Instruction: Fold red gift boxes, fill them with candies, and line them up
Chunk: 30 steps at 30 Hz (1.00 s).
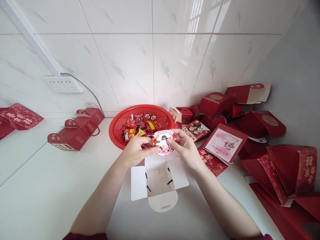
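"Locating the round printed item [163, 144]: where is it, and what is the state of each grip?"

"It is between the left hand [136, 151] and the right hand [188, 149], near the far edge of the open white box [160, 181]. Each grip is narrow, closed on one side of the item, thumbs toward the wearer. Two-sided support probably steadies it and keeps the printed face visible."

"Why this layout?"

"The box stands centrally on the bench [62, 186], flaps spread, mouth upward, presumably for two-handed access. Behind it, the red basket [114, 129] keeps wrapped pieces [140, 126] within reach. Red boxes [214, 104] lie rightward, likely giving the forearms room."
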### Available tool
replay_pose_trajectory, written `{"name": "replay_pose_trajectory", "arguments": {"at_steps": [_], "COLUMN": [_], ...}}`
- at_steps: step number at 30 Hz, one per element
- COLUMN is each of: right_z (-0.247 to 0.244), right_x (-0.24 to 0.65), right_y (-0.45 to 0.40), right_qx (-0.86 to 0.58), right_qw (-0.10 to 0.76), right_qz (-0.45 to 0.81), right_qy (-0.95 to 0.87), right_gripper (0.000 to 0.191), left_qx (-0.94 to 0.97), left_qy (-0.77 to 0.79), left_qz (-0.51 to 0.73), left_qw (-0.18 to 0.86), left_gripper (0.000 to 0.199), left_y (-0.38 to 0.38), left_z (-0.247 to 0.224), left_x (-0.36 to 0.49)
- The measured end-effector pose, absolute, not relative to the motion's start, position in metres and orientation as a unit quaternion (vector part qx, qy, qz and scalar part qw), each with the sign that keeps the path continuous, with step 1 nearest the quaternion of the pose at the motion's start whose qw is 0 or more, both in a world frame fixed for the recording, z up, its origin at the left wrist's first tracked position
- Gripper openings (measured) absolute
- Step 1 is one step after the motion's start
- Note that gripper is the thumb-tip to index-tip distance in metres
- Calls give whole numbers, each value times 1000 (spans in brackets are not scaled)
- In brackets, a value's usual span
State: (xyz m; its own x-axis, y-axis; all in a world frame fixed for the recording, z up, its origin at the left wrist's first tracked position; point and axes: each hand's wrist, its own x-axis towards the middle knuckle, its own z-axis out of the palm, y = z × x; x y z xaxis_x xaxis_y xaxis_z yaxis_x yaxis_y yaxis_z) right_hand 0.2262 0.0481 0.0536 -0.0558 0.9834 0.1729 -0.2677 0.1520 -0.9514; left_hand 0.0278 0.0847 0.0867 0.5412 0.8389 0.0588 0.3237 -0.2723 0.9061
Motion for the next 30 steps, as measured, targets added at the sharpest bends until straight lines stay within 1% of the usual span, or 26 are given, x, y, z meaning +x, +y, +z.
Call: {"name": "replay_pose_trajectory", "arguments": {"at_steps": [5, 9, 12, 14, 19, 22, 24, 27, 29, 30], "right_z": [53, 54, 55, 56, 60, 61, 60, 57, 57, 58], "right_x": [230, 238, 245, 248, 253, 253, 255, 263, 268, 269], "right_y": [49, 50, 49, 48, 46, 44, 44, 50, 62, 70], "right_qx": [-347, -349, -364, -376, -416, -408, -403, -434, -487, -528], "right_qw": [544, 503, 490, 485, 475, 459, 456, 481, 497, 484], "right_qz": [557, 535, 512, 493, 394, 406, 414, 382, 324, 280], "right_qy": [-523, -583, -604, -616, -667, -677, -676, -659, -641, -639], "right_gripper": [33, 27, 29, 29, 26, 27, 27, 28, 27, 25], "left_qx": [778, 812, 820, 820, 826, 844, 841, 805, 781, 773], "left_qy": [363, 381, 394, 398, 390, 339, 332, 384, 430, 452], "left_qz": [265, 249, 252, 251, 258, 258, 269, 290, 293, 294], "left_qw": [439, 365, 330, 326, 313, 325, 331, 346, 346, 335], "left_gripper": [24, 29, 34, 33, 31, 30, 26, 23, 27, 28], "left_y": [87, 89, 91, 92, 89, 84, 80, 79, 84, 89], "left_z": [88, 87, 84, 83, 85, 91, 97, 108, 112, 111], "left_x": [23, 20, 20, 19, 18, 17, 14, 0, -14, -22]}}
